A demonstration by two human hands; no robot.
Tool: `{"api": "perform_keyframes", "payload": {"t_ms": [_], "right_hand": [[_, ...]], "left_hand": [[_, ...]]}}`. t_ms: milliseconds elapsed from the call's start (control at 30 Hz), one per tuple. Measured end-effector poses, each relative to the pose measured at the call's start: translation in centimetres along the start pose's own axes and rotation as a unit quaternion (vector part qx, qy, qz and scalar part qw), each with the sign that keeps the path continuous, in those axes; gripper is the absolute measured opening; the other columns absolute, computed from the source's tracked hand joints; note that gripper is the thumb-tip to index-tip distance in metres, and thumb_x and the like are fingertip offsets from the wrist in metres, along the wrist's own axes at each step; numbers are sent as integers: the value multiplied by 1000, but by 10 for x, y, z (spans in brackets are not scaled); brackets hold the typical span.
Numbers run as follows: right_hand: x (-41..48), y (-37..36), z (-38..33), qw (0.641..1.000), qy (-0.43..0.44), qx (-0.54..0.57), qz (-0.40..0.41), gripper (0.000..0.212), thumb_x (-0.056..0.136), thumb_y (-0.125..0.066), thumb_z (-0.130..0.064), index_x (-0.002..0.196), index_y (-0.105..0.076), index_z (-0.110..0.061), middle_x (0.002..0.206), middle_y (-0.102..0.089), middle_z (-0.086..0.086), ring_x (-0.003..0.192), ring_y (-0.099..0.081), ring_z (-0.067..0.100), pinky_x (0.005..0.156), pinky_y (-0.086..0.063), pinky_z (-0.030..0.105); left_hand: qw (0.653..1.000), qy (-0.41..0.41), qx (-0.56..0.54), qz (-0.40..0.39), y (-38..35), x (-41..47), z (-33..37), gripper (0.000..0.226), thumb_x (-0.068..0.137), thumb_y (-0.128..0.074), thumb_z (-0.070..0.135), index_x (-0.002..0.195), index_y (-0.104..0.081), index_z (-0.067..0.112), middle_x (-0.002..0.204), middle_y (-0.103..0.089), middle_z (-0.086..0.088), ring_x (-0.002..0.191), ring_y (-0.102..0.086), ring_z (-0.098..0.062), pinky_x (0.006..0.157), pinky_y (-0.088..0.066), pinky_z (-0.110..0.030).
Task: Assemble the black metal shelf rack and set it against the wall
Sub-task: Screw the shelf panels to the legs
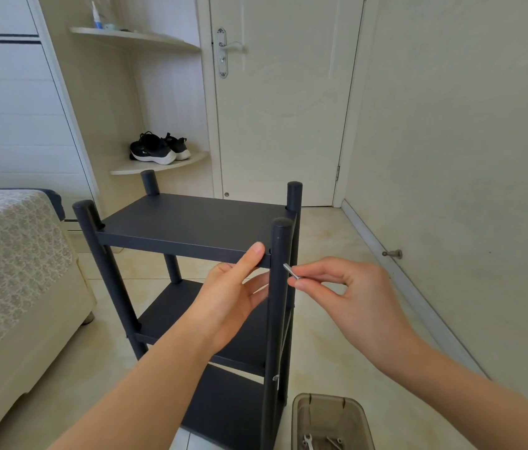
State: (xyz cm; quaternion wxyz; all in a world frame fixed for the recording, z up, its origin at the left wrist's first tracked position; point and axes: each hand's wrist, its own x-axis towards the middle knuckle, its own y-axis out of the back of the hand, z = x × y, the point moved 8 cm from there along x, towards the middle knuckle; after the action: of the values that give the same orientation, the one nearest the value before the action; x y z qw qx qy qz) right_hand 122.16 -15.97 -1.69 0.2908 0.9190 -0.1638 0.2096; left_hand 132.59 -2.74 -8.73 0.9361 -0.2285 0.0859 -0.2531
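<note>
Rack stood on floor, near door. Left hand gripped top shelf edge. Right hand pinched small screw at front post. Step: fixing shelf. Next, likely: poke screw into hole, turn.

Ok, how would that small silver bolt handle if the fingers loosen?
The bolt looks smooth, round metal, pinched only by the right hand's fingertips, so it could slip easily. On the tiled floor it would likely roll away.

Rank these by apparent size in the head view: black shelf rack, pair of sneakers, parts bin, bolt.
1. black shelf rack
2. parts bin (nearer the camera, cropped by the frame)
3. pair of sneakers
4. bolt, pinched in the right hand
</note>
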Motion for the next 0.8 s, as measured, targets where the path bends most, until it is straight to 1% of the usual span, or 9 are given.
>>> {"api": "perform_keyframes", "payload": {"t_ms": [133, 267, 400, 467, 533, 567, 600, 700, 800], "right_hand": [[-1, 0, 1, 1000, -2, 4, 10, 16, 85, -75, -21, 96, -77, -32, 90, -72, -26, 91, -65, -11, 85, -45, 3], [1, -2, -1, 1000, 1, 17, 7, 15, 85, -74, -20, 94, -76, -32, 90, -73, -24, 91, -65, -10, 82, -45, 3], [3, -5, 2, 999, -12, 36, 7, 13, 85, -76, -21, 89, -74, -34, 87, -71, -27, 88, -66, -10, 79, -44, 1], [3, -7, 3, 999, -17, 44, 6, 13, 85, -76, -21, 89, -74, -34, 87, -72, -26, 89, -66, -10, 79, -44, 2], [5, -6, 4, 999, -20, 46, 7, 12, 84, -76, -21, 90, -75, -33, 87, -72, -25, 88, -67, -8, 80, -47, 5], [6, -5, 5, 999, -20, 46, 9, 12, 84, -76, -21, 90, -75, -32, 87, -72, -24, 88, -67, -8, 81, -48, 6], [6, -4, 5, 999, -19, 45, 9, 12, 84, -77, -21, 90, -75, -31, 86, -73, -24, 87, -67, -7, 81, -48, 6], [5, -7, 3, 999, -10, 40, 4, 12, 84, -77, -21, 90, -75, -30, 87, -73, -23, 87, -67, -7, 81, -47, 5], [5, -9, 4, 999, -12, 38, 2, 11, 84, -76, -21, 91, -74, -29, 89, -72, -23, 87, -67, -7, 80, -46, 4]], "left_hand": [[1000, -2, 16, -5, -1, -2, 1, 92, 79, -74, 43, 139, -39, -16, 119, -73, -13, 114, -69, -23, 94, -56, -34], [1000, -5, 25, -3, 0, -3, 2, 89, 77, -75, 43, 135, -44, -17, 117, -73, -14, 113, -70, -23, 88, -59, -29], [999, 3, -10, 37, 4, -2, -3, 85, 73, -81, 38, 135, -50, -10, 120, -71, -16, 111, -70, -26, 89, -59, -34], [998, 8, -21, 55, 7, -1, -10, 61, 81, -78, 30, 126, -59, -7, 121, -70, -19, 109, -71, -25, 85, -59, -31], [999, 21, -20, 44, 6, -1, -17, 32, 86, -74, 27, 105, -69, 2, 120, -71, -19, 109, -71, -24, 86, -57, -29], [999, 26, -16, 34, 5, -1, -19, 29, 84, -75, 28, 99, -70, 4, 118, -72, -18, 110, -71, -24, 90, -56, -30], [999, 28, -13, 28, 5, -1, -20, 30, 80, -77, 31, 94, -72, 6, 116, -73, -17, 111, -70, -24, 91, -56, -31], [999, 28, -9, 27, 10, -2, -19, 35, 68, -83, 36, 87, -76, 8, 108, -75, -14, 104, -73, -20, 80, -59, -25], [999, 18, -16, 33, 10, -2, -15, 64, 67, -84, 39, 111, -69, -5, 119, -71, -21, 113, -70, -25, 86, -59, -27]]}}
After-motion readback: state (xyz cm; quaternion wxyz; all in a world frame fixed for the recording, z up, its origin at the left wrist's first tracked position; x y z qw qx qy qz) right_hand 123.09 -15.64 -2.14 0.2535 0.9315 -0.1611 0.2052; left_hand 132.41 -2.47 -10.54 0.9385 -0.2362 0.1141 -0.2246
